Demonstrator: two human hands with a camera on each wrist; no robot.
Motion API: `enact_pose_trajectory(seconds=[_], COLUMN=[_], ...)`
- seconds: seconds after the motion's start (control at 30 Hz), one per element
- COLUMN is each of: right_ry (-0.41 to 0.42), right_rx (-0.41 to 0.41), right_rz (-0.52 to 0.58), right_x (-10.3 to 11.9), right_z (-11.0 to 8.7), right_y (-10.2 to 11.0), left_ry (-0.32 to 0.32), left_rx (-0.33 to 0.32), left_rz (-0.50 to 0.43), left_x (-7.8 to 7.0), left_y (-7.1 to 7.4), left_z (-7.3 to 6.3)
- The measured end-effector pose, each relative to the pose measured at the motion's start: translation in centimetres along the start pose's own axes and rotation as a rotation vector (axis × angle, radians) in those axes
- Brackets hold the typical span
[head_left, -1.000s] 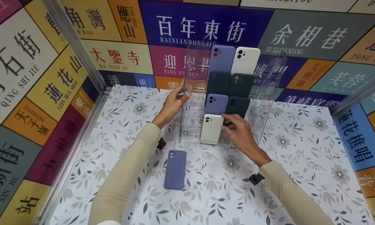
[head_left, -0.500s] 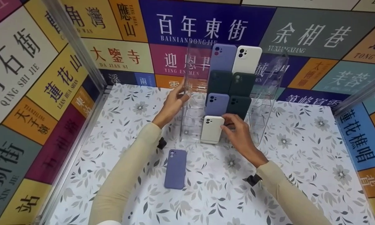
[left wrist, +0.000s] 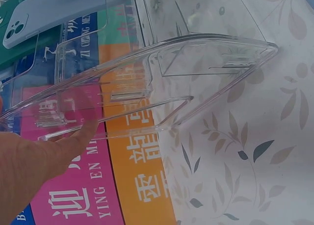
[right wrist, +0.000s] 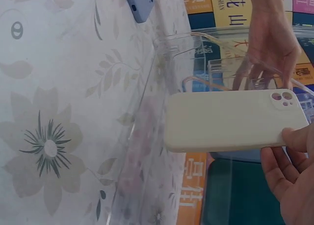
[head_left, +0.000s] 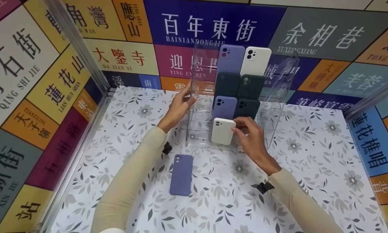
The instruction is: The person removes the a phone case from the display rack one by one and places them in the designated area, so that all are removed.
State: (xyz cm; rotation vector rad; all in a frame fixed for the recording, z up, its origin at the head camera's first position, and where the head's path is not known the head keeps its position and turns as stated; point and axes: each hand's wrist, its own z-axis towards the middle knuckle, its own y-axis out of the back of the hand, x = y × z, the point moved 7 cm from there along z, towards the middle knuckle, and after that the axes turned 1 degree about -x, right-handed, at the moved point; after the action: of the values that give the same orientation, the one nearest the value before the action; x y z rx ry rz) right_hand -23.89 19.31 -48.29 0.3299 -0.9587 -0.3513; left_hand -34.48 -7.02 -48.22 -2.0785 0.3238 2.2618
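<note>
In the head view my right hand pinches a cream-white phone case by its right edge, thumb in front and fingers behind. The case is before the lowest tier of a clear stepped display stand. In the right wrist view the same white case shows its camera cutouts at the end near my thumb. My left hand grips the stand's left side; in the left wrist view its fingers lie along the clear side edge. A purple case and a dark green case stand just above the white one.
Higher tiers bear two more dark green cases, a purple case and a white case. A loose purple phone case lies on the floral-patterned tabletop in front. Walls with colourful street signs enclose the table.
The white case has moved slightly up and to the right in my right hand, and its lower end sits higher than before. My left hand stays on the stand.
</note>
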Motion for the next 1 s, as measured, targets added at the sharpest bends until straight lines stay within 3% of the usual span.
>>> enact_pose_trajectory(seconds=[0.2, 0.43, 1.0], right_ry=[0.037, 0.007, -0.079], right_rx=[-0.028, -0.038, 0.030], right_rz=[-0.004, 0.033, 0.111], right_x=[1.2, 1.2, 0.9], right_z=[-0.4, -1.7, -4.7], right_y=[0.9, 1.3, -0.8], left_ry=[0.006, 0.003, 0.007], left_rx=[0.004, 0.004, -0.010], left_rz=[0.006, 0.002, 0.021], left_x=[-0.1, -0.1, 0.0], left_y=[-0.1, 0.0, 0.1], left_z=[-0.1, -0.1, -0.1])
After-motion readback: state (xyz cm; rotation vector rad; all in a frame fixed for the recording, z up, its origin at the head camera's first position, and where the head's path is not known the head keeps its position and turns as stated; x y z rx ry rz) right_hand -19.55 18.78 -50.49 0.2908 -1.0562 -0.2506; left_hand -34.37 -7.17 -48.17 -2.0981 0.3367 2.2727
